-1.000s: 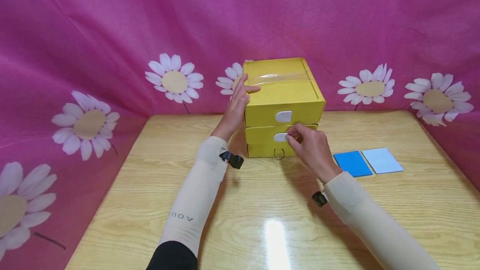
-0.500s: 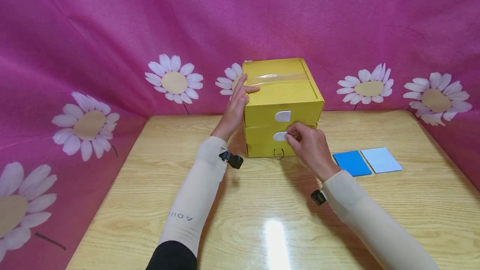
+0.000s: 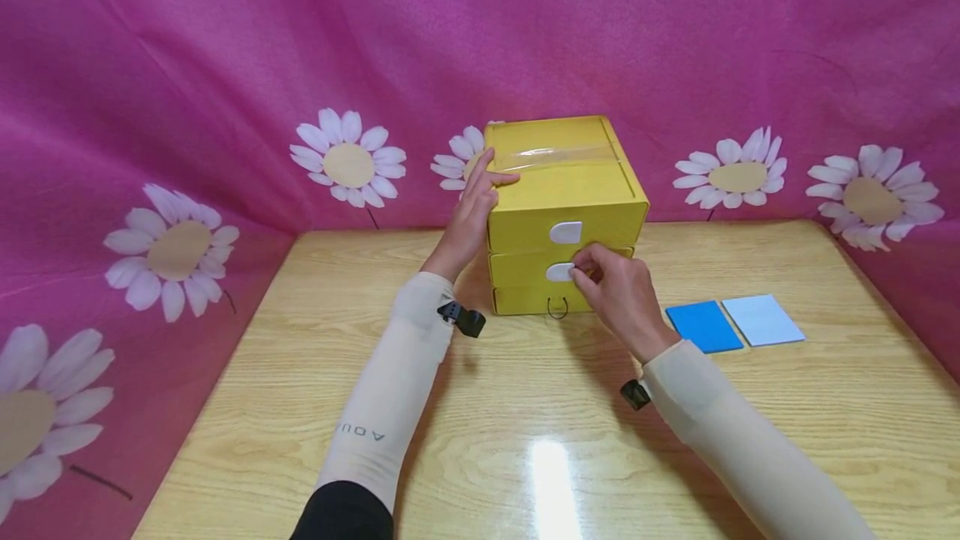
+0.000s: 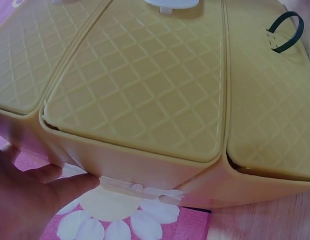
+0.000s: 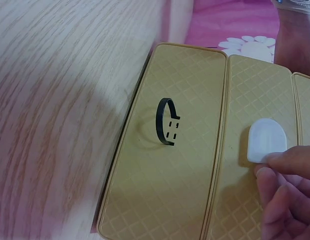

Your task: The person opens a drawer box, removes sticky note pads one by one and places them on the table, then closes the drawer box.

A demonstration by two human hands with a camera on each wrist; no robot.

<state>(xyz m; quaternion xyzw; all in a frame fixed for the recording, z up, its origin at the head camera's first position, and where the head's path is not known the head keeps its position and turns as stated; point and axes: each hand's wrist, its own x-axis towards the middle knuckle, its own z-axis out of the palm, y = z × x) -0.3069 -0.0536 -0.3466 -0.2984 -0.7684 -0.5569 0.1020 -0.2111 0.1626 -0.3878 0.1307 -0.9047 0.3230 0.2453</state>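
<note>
A yellow drawer box (image 3: 566, 190) with three stacked drawers stands at the back of the table. On its middle drawer is a white rounded handle (image 5: 266, 140), whose edge my right hand (image 3: 618, 290) pinches between thumb and curled fingers. Another white handle (image 3: 566, 232) sits on the top drawer, and a black loop handle (image 5: 162, 121) on the bottom one. All three drawers look closed. My left hand (image 3: 474, 215) rests against the box's left side, its fingers extended and one lying over the top edge. In the left wrist view its fingers touch the side wall.
To the right of the box, a blue square pad (image 3: 705, 327) and a light blue square pad (image 3: 763, 320) lie flat on the wooden table (image 3: 315, 407). Behind hangs a pink cloth (image 3: 420, 40) printed with white flowers. Clear tape (image 3: 555, 157) crosses the box top.
</note>
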